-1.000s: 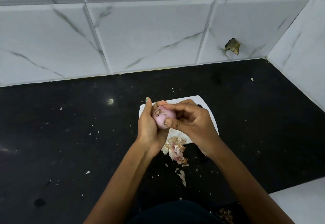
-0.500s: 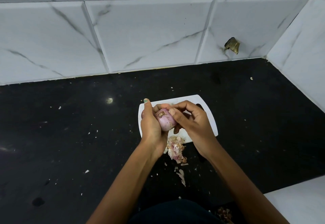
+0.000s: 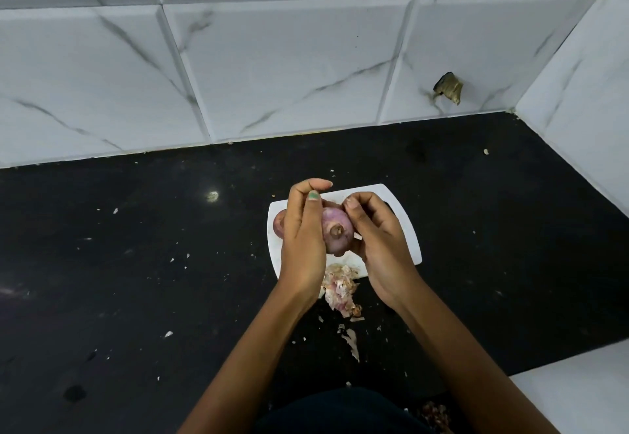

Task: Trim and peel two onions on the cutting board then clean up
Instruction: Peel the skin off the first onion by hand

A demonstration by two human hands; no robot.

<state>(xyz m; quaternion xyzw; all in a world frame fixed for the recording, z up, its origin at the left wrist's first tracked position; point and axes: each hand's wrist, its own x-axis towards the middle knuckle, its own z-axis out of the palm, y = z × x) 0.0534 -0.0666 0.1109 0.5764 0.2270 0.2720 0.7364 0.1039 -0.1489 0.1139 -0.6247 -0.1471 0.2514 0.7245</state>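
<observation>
Both hands are up over the white cutting board, w/ a pinkish-purple onion held between them, just above the board's middle. The onion's brown root end faces the camera. Left hand is at the onion's 9 o'clock side, its fingers curled round the far side and the thumb, nail painted green, laid along the top; it's closed on the onion. Right hand is at the 3 o'clock side, fingers bent in tight, thumb tip pressing the onion's upper right edge at abt 1 o'clock; it's gripping the onion too, though whether a bit of skin is pinched there can't be told.

A second onion lies on the board at the left hand's 9 o'clock, mostly hidden behind that hand, only a reddish curve showing near the board's left edge.

At the board's 6 o'clock edge sits a heap of peels, pale pink and tan, partly on the board and partly spilling onto the black tabletop. More loose scraps trail from it toward 6 o'clock, and small white flecks are scattered over the tabletop. White marbled wall tiles run along the back and the right side, w/ a brownish broken patch on the wall at abt 2 o'clock from the board
</observation>
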